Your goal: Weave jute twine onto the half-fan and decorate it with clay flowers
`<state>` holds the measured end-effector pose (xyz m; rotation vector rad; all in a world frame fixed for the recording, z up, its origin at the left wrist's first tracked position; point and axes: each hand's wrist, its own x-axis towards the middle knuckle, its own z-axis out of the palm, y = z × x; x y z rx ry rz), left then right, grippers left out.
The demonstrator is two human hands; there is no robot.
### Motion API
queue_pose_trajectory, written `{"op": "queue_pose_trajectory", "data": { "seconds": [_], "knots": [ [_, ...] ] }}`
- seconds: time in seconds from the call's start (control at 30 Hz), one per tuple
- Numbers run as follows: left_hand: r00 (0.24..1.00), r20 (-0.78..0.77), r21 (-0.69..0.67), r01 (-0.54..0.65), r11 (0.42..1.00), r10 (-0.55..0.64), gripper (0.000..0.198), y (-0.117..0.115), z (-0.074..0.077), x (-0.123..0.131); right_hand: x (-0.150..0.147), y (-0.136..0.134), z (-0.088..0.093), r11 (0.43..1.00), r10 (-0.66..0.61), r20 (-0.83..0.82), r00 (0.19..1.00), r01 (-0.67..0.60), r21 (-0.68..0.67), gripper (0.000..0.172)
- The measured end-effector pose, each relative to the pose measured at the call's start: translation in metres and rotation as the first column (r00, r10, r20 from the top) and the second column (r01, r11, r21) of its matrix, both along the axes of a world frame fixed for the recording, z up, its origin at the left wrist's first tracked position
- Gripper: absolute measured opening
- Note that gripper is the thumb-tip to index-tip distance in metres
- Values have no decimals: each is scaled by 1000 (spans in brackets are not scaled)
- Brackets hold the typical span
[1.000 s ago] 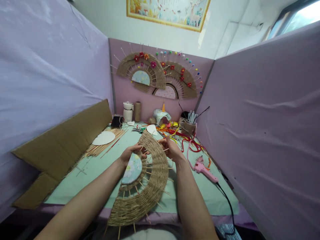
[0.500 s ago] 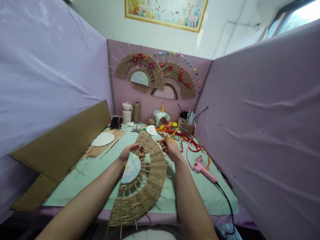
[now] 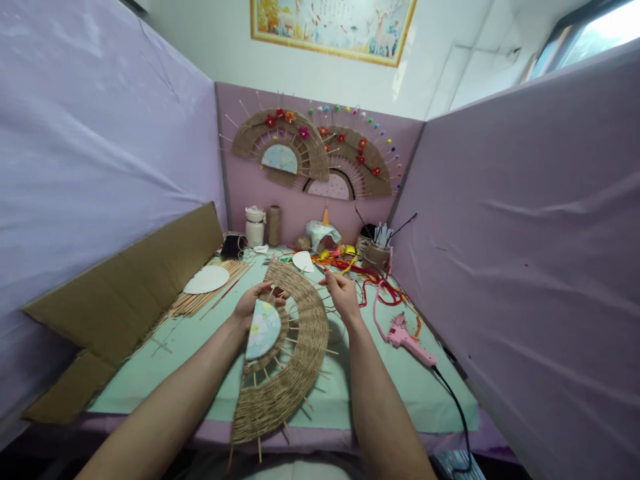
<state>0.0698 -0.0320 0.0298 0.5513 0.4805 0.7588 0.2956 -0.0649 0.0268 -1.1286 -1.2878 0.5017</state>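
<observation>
I hold a half-round woven jute fan [image 3: 293,363] upright over the green table [image 3: 200,333]. It has thin wooden spokes and a floral paper half-disc at its centre. My left hand [image 3: 255,303] grips the fan at the inner edge beside the floral disc, fingers closed on it. My right hand [image 3: 343,293] is pinched at the fan's upper outer rim, fingers closed on a spoke tip or a strand of twine; which one is too small to tell.
A pink glue gun [image 3: 407,338] with a black cord lies to the right. Red and yellow ribbons [image 3: 370,277] are piled behind, with a tool cup [image 3: 377,250], jars and a twine spool. Sticks and a white half-disc [image 3: 206,280] lie left beside cardboard [image 3: 125,280]. Two finished fans [image 3: 310,153] hang on the back panel.
The fan has turned more edge-on and shifted slightly right and away from me. Both hands moved a little farther forward and kept their hold.
</observation>
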Motion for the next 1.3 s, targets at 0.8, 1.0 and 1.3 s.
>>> {"op": "queue_pose_trajectory", "data": {
  "seconds": [0.8,1.0,1.3],
  "knots": [
    [979,183,-114,-67,991,88,22,-3,7,-2,-9,-14,14,849,303,-465,832,-457,-265,29],
    [991,44,-32,-124,992,125,16,4,-4,-1,-7,-9,8,859,197,-530,825,-406,-312,25],
    [998,44,226,39,973,-50,64,-1,-15,4,-1,-3,7,899,129,-583,802,-342,-272,32]
  ]
}}
